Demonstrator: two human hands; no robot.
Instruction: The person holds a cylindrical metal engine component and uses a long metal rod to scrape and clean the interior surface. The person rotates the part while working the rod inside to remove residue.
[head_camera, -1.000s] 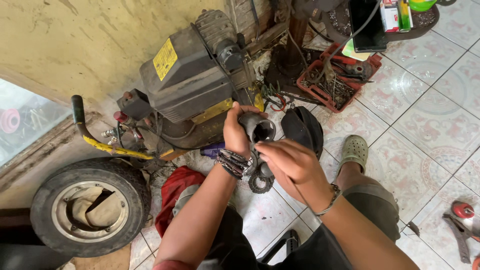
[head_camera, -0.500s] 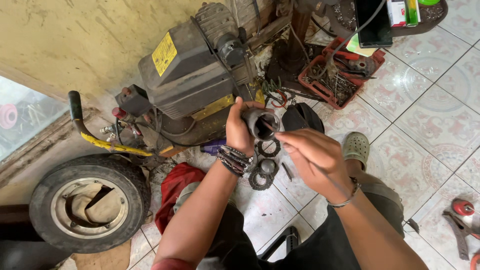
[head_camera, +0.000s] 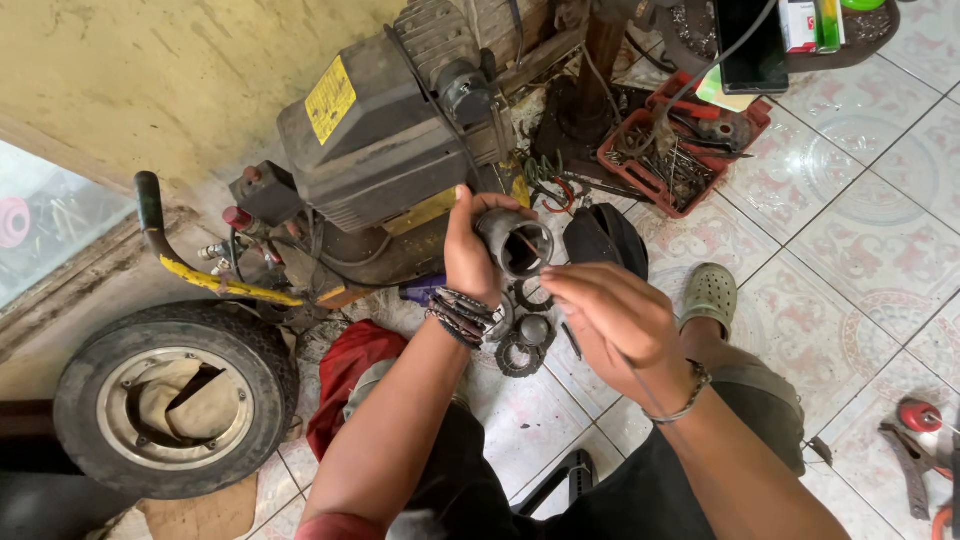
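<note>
My left hand (head_camera: 466, 255) grips a dark greasy metal cylinder (head_camera: 512, 243), hollow end facing me. My right hand (head_camera: 598, 313) is just right of its opening, fingers pinched on a thin dark pin that pokes into the hole. On the tiled floor below the hands lie a toothed metal ring (head_camera: 519, 355), a round bearing part (head_camera: 535, 328) and another ring (head_camera: 534, 295). Several bracelets wrap my left wrist.
A dirty black and yellow air compressor (head_camera: 385, 140) stands behind the hands. A small tyre on a rim (head_camera: 165, 405) lies at left, a red rag (head_camera: 350, 375) beside it. A red tray of tools (head_camera: 670, 150) sits at the back, pliers (head_camera: 915, 450) at right.
My right hand has stayed at the cylinder's mouth and shifted slightly left and down. The view drifted a little; the left hand keeps the cylinder in place.
</note>
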